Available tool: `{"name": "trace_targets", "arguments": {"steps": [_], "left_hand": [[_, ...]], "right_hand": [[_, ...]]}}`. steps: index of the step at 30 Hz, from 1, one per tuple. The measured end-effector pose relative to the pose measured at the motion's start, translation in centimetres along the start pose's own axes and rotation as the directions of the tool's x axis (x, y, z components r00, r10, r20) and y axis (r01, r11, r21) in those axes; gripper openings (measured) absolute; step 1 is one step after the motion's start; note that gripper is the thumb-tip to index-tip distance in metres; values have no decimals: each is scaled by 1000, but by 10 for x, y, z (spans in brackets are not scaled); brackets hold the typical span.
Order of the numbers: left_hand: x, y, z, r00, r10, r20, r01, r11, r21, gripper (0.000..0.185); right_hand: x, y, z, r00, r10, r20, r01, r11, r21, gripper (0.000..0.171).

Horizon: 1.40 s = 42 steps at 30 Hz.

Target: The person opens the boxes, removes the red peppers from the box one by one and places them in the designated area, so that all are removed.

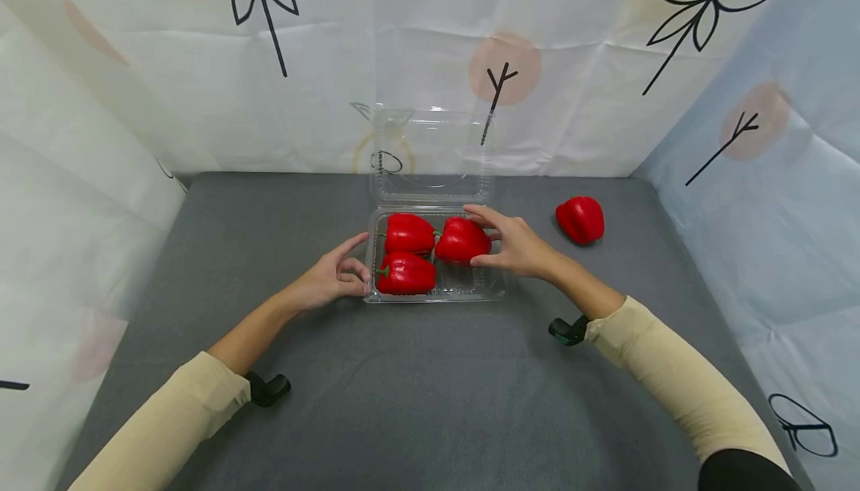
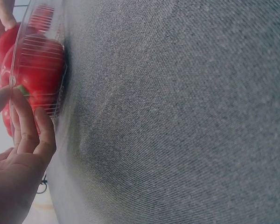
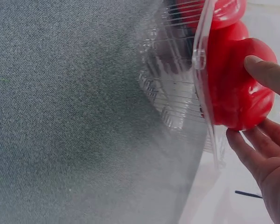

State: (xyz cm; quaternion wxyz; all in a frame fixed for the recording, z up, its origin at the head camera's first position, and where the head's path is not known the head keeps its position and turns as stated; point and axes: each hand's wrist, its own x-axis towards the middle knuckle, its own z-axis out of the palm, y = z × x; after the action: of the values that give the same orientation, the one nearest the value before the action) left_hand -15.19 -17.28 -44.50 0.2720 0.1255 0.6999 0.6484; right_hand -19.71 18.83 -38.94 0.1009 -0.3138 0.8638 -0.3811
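The clear plastic clamshell container point(image 1: 470, 291) sits at the middle of the grey felt table surface point(image 1: 416, 401), its hinged lid point(image 1: 430, 155) standing open and upright on the far side. Three red bell peppers lie inside. The far-right pepper point(image 1: 462, 240) is held by the right hand point(image 1: 513, 245): thumb on its near side, fingers curved over its far side and top, so the hand is grasping the pepper. The right wrist view confirms fingertips point(image 3: 266, 74) pressed on the pepper's red skin, with the pepper partly above the container rim. The far-left pepper point(image 1: 408, 233) and the near-left pepper point(image 1: 406, 273) lie against each other, green stems pointing left. The near-right corner of the tray holds no pepper.

The left hand point(image 1: 332, 278) is at the container's left wall. Its fingers are loosely curled, the tips touching or just beside the plastic edge; the left wrist view shows fingers point(image 2: 35, 130) against the ribbed wall, but a firm grip cannot be confirmed.

A fourth red bell pepper point(image 1: 581, 219) lies loose on the table, to the right of the container and well apart from it.

Both forearms wear cream sleeves point(image 1: 672, 371), each with a dark wrist mount point(image 1: 567, 329). White patterned sheeting point(image 1: 201, 88) encloses the table on the left, far and right sides.
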Motion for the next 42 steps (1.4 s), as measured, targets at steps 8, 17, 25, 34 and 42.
{"name": "trace_targets", "arguments": {"steps": [8,17,25,34,42], "left_hand": [[0,0,1,1000,3,4,-3,1000,-7,92],[-1,0,0,1000,13,5,-13,1000,-2,92],[-1,-2,0,1000,10,3,-10,1000,1,91],[-1,-2,0,1000,9,1,-9,1000,7,92],[1,0,0,1000,4,7,-4,1000,6,92]], "right_hand": [[-12,0,-13,996,27,-84,-32,998,-52,79],[-23,13,-31,979,53,-198,-68,995,-72,72],[-28,34,-38,932,98,-348,-134,987,-83,71],[-34,55,-38,813,156,-562,-257,961,-105,69],[-39,72,-33,759,268,-594,-374,926,-60,69]]}}
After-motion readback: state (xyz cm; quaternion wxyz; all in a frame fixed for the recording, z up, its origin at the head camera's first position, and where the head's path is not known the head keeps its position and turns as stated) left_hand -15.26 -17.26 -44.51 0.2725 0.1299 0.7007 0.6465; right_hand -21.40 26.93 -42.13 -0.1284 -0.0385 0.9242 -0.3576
